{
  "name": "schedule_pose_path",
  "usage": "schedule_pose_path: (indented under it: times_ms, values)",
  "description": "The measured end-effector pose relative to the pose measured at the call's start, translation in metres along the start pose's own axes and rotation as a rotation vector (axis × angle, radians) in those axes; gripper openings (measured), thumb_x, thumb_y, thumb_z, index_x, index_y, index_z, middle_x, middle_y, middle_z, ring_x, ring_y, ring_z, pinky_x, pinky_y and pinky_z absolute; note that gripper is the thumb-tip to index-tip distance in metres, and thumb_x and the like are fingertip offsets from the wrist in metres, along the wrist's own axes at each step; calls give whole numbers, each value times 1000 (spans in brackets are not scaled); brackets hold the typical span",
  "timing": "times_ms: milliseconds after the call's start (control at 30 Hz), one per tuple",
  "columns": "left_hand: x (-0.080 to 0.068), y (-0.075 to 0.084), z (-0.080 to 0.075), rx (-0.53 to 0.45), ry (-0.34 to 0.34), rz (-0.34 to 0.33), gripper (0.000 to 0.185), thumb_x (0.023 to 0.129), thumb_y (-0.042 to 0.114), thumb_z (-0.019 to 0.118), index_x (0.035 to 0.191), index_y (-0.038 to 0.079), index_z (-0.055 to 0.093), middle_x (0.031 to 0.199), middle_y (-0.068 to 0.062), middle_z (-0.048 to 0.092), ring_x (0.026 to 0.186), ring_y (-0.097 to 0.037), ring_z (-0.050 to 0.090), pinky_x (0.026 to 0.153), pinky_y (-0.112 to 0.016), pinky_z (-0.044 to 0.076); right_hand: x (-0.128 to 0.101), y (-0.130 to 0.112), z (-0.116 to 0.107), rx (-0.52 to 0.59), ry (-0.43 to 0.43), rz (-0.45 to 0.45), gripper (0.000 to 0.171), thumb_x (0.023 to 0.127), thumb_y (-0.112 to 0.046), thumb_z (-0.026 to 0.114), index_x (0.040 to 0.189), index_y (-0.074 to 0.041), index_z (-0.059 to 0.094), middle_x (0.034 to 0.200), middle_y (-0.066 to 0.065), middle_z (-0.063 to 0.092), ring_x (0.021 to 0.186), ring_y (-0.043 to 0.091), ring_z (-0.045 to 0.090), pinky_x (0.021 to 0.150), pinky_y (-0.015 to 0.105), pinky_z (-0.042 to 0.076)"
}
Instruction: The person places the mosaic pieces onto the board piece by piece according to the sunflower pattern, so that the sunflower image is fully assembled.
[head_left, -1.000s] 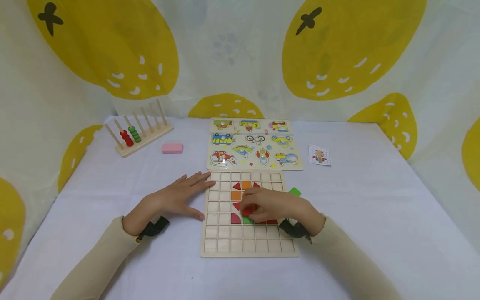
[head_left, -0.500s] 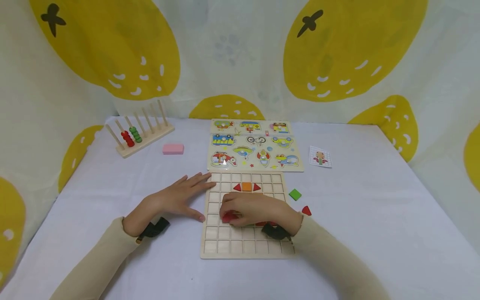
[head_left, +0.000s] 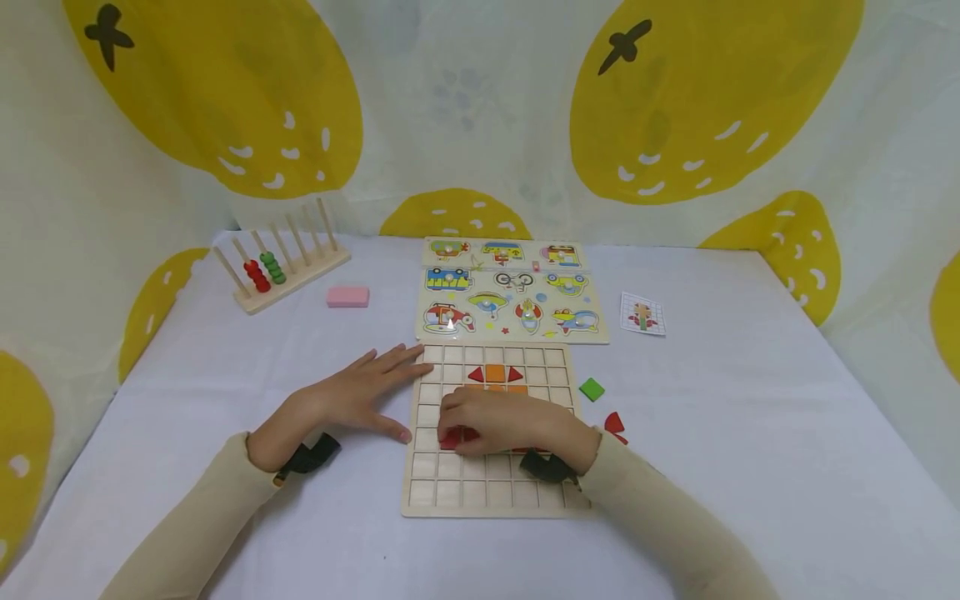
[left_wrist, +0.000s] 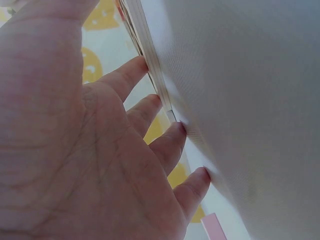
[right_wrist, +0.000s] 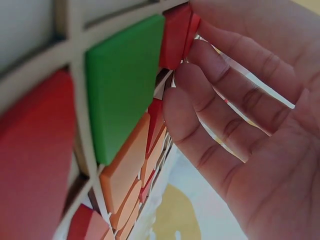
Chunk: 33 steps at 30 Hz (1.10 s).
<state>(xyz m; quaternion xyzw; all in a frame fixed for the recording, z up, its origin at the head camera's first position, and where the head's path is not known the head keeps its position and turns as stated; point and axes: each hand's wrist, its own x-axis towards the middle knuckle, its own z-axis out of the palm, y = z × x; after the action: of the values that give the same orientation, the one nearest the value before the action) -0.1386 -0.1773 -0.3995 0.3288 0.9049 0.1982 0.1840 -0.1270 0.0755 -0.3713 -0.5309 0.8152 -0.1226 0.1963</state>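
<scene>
My right hand [head_left: 491, 419] is over the wooden grid board [head_left: 472, 492], pinching a red tile [head_left: 450, 439] between thumb and fingers at a cell left of the pattern. Another red tile [right_wrist: 175, 37] sits beside it in the right wrist view, next to a green square tile [right_wrist: 125, 90]. Red triangles [head_left: 515, 375] and an orange square [head_left: 495, 373] fill cells higher up; my hand hides part of the pattern. My left hand [head_left: 348, 400] lies with fingers spread, fingertips and thumb touching the board's left edge.
A loose green tile [head_left: 592, 389] and red tiles [head_left: 614, 422] lie right of the board. Behind it is a vehicle peg puzzle [head_left: 510, 292]. A pattern card [head_left: 642, 314] is at right; a pink block [head_left: 348, 297] and a bead rack [head_left: 292, 279] stand left.
My right hand has moved left across the board with the red tile, uncovering loose red tiles on the table at right. My left hand keeps its place.
</scene>
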Motion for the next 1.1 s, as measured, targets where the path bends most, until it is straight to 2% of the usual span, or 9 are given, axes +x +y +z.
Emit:
schedule_pose_path:
  times_ms: [467,633,933,1100]
  values:
    - [0,-1,1,-4,-3,-5,97,76,57,75,154,18,31,164,-7,13,149,-36,11,117,-62,9,-17,2,1,74,59,23,16,95,-19,64,109,-15,70,103,-4,61,96,8,52,87,17,47]
    - [0,1,0,0,-2,-12,97,76,57,76,153,17,32,163,-8,14,148,-38,11,116,-63,9,-33,8,3,114,83,69,15,95,-21,65,107,-16,71,105,-5,59,98,9,52,88,19,48]
    - [0,3,0,9,-9,-33,98,75,55,77,154,18,31,163,-8,14,149,-36,10,117,-62,9,-67,26,-1,194,119,166,13,95,-16,64,105,-15,71,107,-6,58,102,12,52,91,27,50]
    - [0,2,1,6,-6,-24,98,75,56,77,154,18,31,163,-8,15,149,-36,11,117,-62,8,-90,40,0,242,176,173,13,94,-11,64,104,-13,71,104,-5,59,101,13,53,89,30,51]
